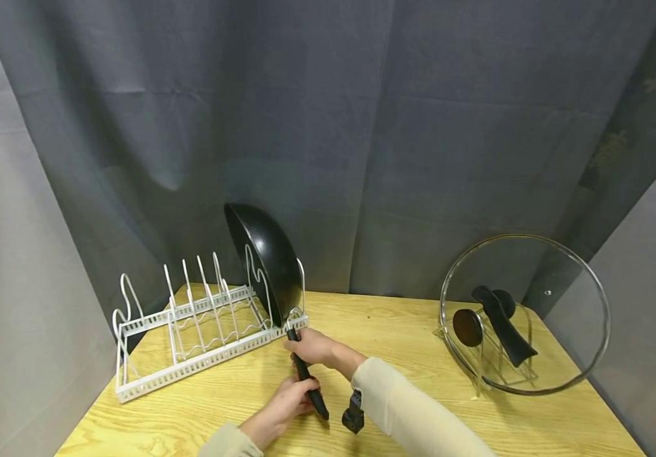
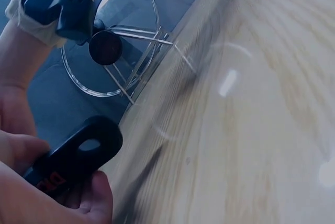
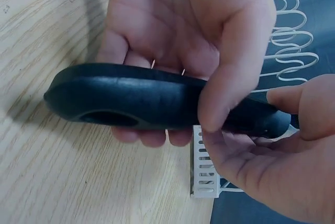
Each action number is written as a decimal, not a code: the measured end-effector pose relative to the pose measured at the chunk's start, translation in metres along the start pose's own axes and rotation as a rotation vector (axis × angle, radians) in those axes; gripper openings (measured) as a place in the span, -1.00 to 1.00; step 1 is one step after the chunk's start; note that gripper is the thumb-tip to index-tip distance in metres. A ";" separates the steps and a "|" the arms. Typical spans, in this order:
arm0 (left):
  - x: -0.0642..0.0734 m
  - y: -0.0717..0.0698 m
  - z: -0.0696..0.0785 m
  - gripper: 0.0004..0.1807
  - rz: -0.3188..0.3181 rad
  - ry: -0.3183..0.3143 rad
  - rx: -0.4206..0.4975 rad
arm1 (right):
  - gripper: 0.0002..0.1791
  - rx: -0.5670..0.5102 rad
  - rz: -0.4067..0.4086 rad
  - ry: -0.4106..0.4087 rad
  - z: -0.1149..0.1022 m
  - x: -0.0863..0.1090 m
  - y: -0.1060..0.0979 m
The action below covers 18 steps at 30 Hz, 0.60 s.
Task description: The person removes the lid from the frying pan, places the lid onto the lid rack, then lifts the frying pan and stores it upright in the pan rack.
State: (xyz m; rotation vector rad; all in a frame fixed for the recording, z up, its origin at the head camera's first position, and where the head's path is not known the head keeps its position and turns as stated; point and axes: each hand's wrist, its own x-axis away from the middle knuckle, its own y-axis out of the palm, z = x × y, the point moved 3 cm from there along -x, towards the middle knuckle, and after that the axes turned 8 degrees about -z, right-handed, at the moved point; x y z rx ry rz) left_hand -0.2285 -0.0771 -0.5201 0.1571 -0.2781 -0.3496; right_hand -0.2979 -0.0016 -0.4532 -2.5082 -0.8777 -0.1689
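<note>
A black wok [image 1: 273,254] stands on its edge in the right end of a white wire rack [image 1: 207,357], its rounded underside facing right. Its long black handle [image 1: 317,403] slants down toward me over the table. My right hand [image 1: 317,348] grips the handle close to the wok. Nearer the handle's free end, my left hand [image 1: 290,400] holds it, the thumb across the top and the fingers underneath in the right wrist view. The hanging hole at the handle's end [image 2: 102,135] shows in the left wrist view.
To the right, a large glass lid [image 1: 606,317] leans upright in a small wire stand [image 1: 481,365]. It has a round brown knob [image 1: 468,327], and a black curved handle [image 1: 505,327] shows through the glass. Grey curtains [image 1: 419,158] surround the wooden table [image 1: 396,330].
</note>
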 end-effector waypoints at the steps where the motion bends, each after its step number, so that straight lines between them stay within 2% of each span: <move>1: 0.001 -0.001 0.000 -0.78 -0.002 -0.002 -0.011 | -0.73 0.004 0.002 0.000 0.000 0.000 0.000; 9: 0.006 -0.017 0.006 -0.72 -0.056 0.039 -0.143 | -0.72 0.013 -0.012 -0.006 0.003 0.003 -0.004; 13: 0.009 -0.027 0.011 -0.78 -0.025 0.051 -0.225 | -0.75 -0.009 -0.019 0.002 0.005 0.003 -0.005; 18: 0.014 -0.038 0.020 -0.71 0.037 0.087 -0.293 | -0.76 -0.029 -0.027 0.008 0.007 0.006 -0.008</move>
